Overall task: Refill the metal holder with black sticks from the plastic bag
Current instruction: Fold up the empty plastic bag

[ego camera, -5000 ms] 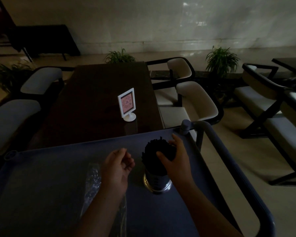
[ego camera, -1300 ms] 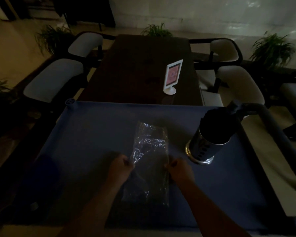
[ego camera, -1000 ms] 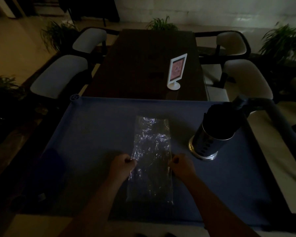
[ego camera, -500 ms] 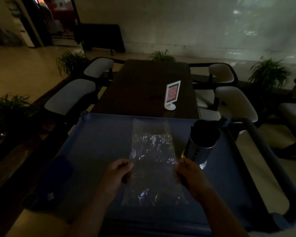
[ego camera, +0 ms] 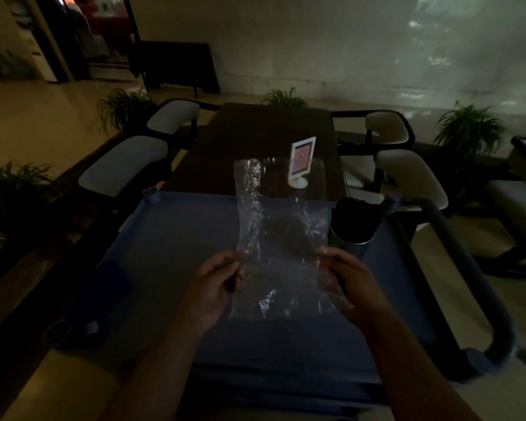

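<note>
My left hand and right hand each pinch one side edge of the clear plastic bag, holding it upright above the blue cart top. It looks empty, though the light is poor. The metal holder, full of black sticks, stands just beyond my right fingers. The refilling seems finished; next I should put the bag away.

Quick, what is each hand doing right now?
Left hand: closed, pinching the left edge of the plastic bag.
Right hand: closed, pinching the bag's right edge.
</note>
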The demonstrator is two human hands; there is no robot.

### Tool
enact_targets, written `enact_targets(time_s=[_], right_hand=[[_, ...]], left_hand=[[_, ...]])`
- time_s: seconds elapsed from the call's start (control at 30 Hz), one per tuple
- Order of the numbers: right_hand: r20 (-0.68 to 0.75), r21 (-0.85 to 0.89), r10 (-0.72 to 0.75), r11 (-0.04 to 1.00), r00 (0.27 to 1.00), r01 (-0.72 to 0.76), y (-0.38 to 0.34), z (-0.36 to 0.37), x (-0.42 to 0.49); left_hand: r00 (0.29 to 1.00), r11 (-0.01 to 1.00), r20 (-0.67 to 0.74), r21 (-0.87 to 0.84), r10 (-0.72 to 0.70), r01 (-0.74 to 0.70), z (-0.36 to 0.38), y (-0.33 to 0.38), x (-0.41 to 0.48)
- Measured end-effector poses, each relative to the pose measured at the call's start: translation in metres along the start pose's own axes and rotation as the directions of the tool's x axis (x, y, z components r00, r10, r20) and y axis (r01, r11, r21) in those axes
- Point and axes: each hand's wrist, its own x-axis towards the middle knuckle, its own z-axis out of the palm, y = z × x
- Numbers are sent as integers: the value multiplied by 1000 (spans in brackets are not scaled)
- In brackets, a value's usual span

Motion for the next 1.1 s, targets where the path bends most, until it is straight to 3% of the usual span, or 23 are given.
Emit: enact_targets(time_s=[0.1,0.23,0.37,0.47,0.57,0.8,0.97,1.1], right_hand=[[17,10,-5,1000,1000,5,-2,-2,0],[-3,-43,1,999,1000,-1,-8,1,-2],[-20,-201,38,979,999,-41,-14,7,-3],[37,-367,-11,930,999,24,-16,10,-5],[65,-462,-28,885,998,55,-18,13,-8],[87,-383,-50,920,995,80,-22,7,-12],[10,-282,-106,954,994,104,-20,1,-8],[59,-254,21,967,998,-5,-21,-9,-8]], left_hand=[[999,996,-40,-86,20,-23,7,0,0],[994,1000,-114,-25,6,-9,10,5,0],[990,965,-139,261,27,11,11,16,-2],[996,857,-27,512,85,-59,18,21,-9],[997,832,30,550,72,-77,26,24,-13],[991,793,42,596,127,-127,34,21,-18],[977,820,-56,554,207,-142,36,12,-15],[963,832,-99,530,252,-163,38,2,-16]])
